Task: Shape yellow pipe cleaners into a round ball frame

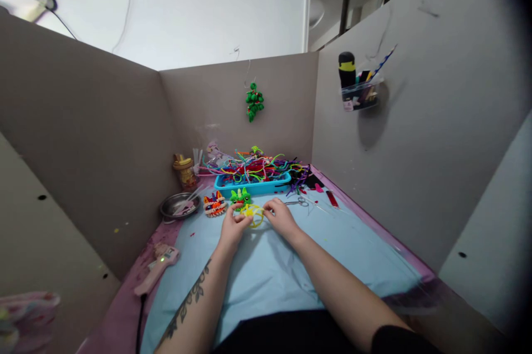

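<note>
Between my hands is a yellow pipe cleaner piece [256,216], bent into open loops with a denser clump at its left. My left hand [236,222] pinches it by the clump, thumb and fingers together. On the other side, my right hand [281,217] has its fingertips closed on the right edge of the loops. Just behind the left hand sit a green pipe cleaner animal head [240,197] and an orange-and-white one [215,204]. Small scissors [302,202] lie on the blue cloth to the right of my right hand.
A blue tray [253,187] heaped with colourful pipe cleaners stands at the back. To the left are a metal bowl [166,208], a jar [185,172] and a pink glue gun [157,271] with a cord. Grey panels enclose three sides; a holder [361,96] hangs on the right one.
</note>
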Tool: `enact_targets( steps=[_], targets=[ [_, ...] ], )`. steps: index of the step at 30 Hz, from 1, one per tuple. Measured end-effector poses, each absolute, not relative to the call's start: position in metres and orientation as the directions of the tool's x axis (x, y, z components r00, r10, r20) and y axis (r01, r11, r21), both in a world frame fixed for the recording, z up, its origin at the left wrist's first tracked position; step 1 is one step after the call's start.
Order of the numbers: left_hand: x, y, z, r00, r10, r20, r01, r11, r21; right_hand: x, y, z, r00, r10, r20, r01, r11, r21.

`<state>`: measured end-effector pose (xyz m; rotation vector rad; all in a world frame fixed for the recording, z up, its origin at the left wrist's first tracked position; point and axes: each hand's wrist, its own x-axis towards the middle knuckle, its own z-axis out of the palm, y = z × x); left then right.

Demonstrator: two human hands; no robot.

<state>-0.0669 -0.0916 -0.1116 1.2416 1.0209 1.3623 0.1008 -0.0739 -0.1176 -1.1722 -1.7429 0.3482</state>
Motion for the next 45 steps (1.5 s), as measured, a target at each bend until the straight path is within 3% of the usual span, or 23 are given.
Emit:
enact_targets(
  steps=[5, 16, 20, 25, 29, 34, 40, 45],
  targets=[
    [-0.066, -0.091, -0.116, 0.001, 0.985, 0.172, -0.080, -0.171, 0.982, 0.102, -0.076, -0.115, -0.053, 0.804, 0.592, 0.557, 0.516, -0.651],
    [-0.066, -0.088, -0.123, 0.071, 0.975, 0.213, -0.040, -0.210, 0.977, 0.091, -0.093, -0.102, 0.022, 0.760, 0.649, 0.300, 0.614, -0.730],
    [-0.065, -0.092, -0.119, 0.111, 0.968, 0.227, -0.031, -0.225, 0.974, 0.094, -0.084, -0.108, 0.050, 0.834, 0.549, 0.256, 0.521, -0.815],
    [-0.064, -0.094, -0.115, 0.149, 0.951, 0.272, -0.029, -0.271, 0.962, 0.096, -0.073, -0.118, -0.086, 0.940, 0.330, 0.157, 0.340, -0.927],
    [-0.065, -0.092, -0.115, 0.105, 0.958, 0.267, -0.034, -0.265, 0.964, 0.093, -0.076, -0.117, -0.131, 0.934, 0.333, 0.246, 0.356, -0.902],
    [-0.066, -0.091, -0.115, 0.047, 0.964, 0.260, -0.074, -0.256, 0.964, 0.090, -0.081, -0.116, -0.032, 0.867, 0.497, 0.469, 0.452, -0.759],
    [-0.066, -0.089, -0.115, 0.045, 0.973, 0.225, -0.150, -0.216, 0.965, 0.086, -0.085, -0.122, -0.224, 0.892, 0.392, 0.419, 0.451, -0.788],
    [-0.065, -0.089, -0.115, 0.034, 0.977, 0.208, -0.167, -0.200, 0.965, 0.077, -0.087, -0.123, -0.160, 0.890, 0.428, 0.419, 0.453, -0.787]
  ],
)
